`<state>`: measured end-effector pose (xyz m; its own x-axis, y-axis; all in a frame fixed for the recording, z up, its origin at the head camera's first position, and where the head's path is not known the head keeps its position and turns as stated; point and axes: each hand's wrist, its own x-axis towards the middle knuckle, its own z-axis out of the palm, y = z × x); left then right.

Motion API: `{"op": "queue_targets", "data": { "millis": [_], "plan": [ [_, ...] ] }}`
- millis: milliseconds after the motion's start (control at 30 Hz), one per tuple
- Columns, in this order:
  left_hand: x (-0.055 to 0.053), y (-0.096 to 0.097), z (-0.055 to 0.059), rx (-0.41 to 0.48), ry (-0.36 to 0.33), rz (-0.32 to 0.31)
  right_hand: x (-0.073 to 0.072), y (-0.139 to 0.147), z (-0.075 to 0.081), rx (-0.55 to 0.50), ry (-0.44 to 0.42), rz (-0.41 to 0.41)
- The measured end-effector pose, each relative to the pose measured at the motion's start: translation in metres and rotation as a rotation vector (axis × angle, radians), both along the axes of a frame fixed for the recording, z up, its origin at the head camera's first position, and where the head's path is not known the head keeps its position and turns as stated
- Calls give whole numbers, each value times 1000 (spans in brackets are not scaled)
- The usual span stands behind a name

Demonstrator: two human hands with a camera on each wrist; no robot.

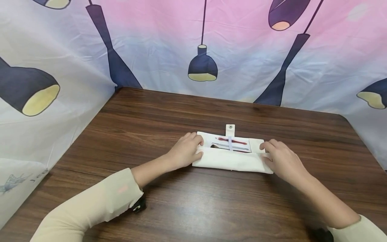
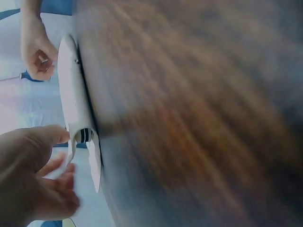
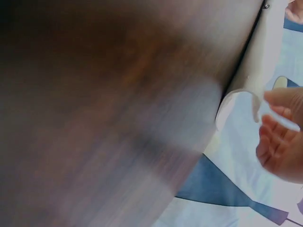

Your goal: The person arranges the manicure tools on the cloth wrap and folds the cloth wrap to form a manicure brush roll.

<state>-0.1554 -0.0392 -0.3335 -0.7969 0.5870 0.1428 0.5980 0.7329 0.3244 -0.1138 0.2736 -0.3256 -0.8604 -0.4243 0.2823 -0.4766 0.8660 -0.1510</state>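
Note:
A white fabric tool roll point(image 1: 229, 160) lies on the table with its front part folded up over the lower tools. Inside show a red-handled tool point(image 1: 237, 141), a thin metal tool point(image 1: 234, 147) and a dark brush tip point(image 1: 214, 146), crossed by a pale strap point(image 1: 230, 144). My left hand point(image 1: 185, 152) is at the roll's left end, its thumb touching the folded part and its fingers by the back corner. At the right end is my right hand point(image 1: 284, 160), thumb near the fold's edge. Both wrist views show gaps between thumb and fingers.
A snap tab point(image 1: 230, 129) sticks out from the roll's back edge. The brown wooden table point(image 1: 187, 198) reaches to a cloth backdrop point(image 1: 169, 53) printed with lamps, behind and at the sides.

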Motion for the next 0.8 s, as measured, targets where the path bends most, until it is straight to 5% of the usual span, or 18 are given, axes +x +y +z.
{"op": "queue_targets", "data": {
  "millis": [133, 233, 500, 800],
  "plan": [
    [3, 5, 0, -101, 281, -158, 10, 0, -3, 60, 111, 169],
    [6, 7, 0, -168, 391, -261, 16, -1, -4, 91, 103, 215],
    [16, 6, 0, -268, 427, -325, 21, -3, -6, 191, 29, 226],
    [21, 10, -1, -347, 458, -319, 16, -1, -13, 237, 89, 258]
  ]
}}
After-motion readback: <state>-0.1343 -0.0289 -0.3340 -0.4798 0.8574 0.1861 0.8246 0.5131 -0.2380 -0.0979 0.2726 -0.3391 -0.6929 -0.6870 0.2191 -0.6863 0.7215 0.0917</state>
